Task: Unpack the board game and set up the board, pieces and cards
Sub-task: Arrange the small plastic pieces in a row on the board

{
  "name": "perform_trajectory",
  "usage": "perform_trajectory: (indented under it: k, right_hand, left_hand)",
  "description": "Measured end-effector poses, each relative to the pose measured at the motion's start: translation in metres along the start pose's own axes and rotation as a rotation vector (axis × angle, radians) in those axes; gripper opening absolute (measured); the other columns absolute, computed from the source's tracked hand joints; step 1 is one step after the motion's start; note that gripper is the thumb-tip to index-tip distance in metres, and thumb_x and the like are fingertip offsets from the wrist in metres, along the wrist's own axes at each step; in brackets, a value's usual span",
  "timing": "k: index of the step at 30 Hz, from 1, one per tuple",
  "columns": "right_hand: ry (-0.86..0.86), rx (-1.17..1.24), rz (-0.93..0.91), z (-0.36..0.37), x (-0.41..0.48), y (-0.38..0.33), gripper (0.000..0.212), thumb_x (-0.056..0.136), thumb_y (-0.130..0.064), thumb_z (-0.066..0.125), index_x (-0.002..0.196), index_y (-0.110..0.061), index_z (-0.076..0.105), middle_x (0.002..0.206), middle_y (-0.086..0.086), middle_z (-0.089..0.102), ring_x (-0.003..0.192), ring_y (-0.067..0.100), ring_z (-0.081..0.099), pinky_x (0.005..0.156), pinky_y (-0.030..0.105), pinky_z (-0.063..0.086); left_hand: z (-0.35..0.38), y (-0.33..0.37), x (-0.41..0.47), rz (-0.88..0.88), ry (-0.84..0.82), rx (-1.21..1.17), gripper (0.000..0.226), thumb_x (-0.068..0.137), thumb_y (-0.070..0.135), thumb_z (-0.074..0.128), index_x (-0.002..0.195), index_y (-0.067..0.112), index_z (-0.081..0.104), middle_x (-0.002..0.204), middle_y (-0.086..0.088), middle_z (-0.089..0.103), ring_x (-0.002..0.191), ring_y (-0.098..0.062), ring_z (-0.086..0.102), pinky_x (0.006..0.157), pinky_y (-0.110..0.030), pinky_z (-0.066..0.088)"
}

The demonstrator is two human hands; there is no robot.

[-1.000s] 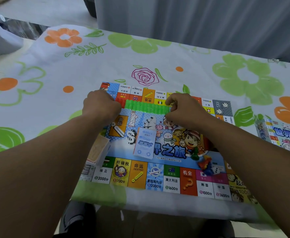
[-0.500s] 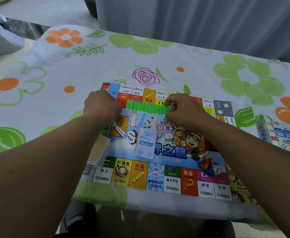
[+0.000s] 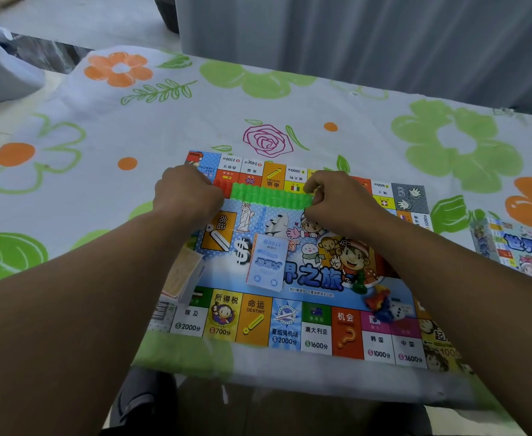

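Across the board's (image 3: 305,278) far edge, your left hand (image 3: 186,196) and right hand (image 3: 337,199) pinch the green house row (image 3: 271,196) at either end, fingertips hidden, blue card stack (image 3: 266,265) mid-board, dice and pawns (image 3: 381,305) blurred — box (image 3: 519,247) cut off right.

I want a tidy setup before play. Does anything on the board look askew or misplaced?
Yes. The blue money stack lies tilted across the centre artwork, the card deck overhangs the board's left edge, and the pawns and die lie in a loose heap near the right.

Dim bluish even light, soft shadows, wide-angle edge bending, slightly soft focus
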State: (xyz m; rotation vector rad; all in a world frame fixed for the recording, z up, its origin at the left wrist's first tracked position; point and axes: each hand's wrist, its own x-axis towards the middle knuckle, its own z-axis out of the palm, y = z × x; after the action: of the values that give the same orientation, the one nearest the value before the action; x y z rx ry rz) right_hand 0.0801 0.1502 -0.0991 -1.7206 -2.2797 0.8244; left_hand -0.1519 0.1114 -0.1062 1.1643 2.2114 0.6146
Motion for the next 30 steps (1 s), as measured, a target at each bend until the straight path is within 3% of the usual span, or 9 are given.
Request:
perform_trajectory:
  k: [9, 16, 22, 30]
  right_hand:
    - [0.019, 0.022, -0.006, -0.003, -0.002, -0.004, 0.034, 0.083, -0.013, 0.067, 0.116, -0.012, 0.059, 0.104, 0.007, 0.059, 0.088, 0.026, 0.058, 0.073, 0.034, 0.046]
    - [0.055, 0.043, 0.007, -0.009, -0.008, -0.006, 0.026, 0.086, -0.018, 0.067, 0.11, -0.014, 0.06, 0.098, 0.005, 0.059, 0.084, 0.025, 0.059, 0.078, 0.041, 0.051]
    - [0.094, 0.057, 0.025, -0.016, -0.015, 0.001, 0.023, 0.088, -0.022, 0.069, 0.109, -0.016, 0.062, 0.097, 0.002, 0.056, 0.085, 0.023, 0.058, 0.074, 0.034, 0.046]
    - [0.076, 0.098, 0.071, -0.025, -0.024, 0.004, 0.021, 0.087, -0.017, 0.067, 0.108, -0.017, 0.061, 0.102, 0.009, 0.066, 0.087, 0.029, 0.065, 0.083, 0.043, 0.055]
  left_hand:
    - [-0.005, 0.003, -0.005, -0.023, -0.009, -0.055, 0.029, 0.09, 0.02, 0.066, 0.117, 0.011, 0.063, 0.115, -0.009, 0.067, 0.096, -0.028, 0.067, 0.081, -0.045, 0.061]
    - [-0.014, 0.01, -0.012, -0.002, 0.042, -0.084, 0.019, 0.089, 0.011, 0.062, 0.108, 0.007, 0.063, 0.104, -0.01, 0.064, 0.088, -0.028, 0.062, 0.084, -0.046, 0.059]
    - [-0.015, 0.011, -0.017, 0.006, 0.05, -0.047, 0.021, 0.091, 0.008, 0.059, 0.111, 0.003, 0.063, 0.098, -0.01, 0.059, 0.087, -0.027, 0.056, 0.084, -0.043, 0.057]
    - [-0.019, 0.007, -0.014, -0.03, 0.014, -0.031, 0.022, 0.091, 0.011, 0.061, 0.112, 0.005, 0.061, 0.108, -0.012, 0.065, 0.091, -0.029, 0.061, 0.082, -0.046, 0.059]
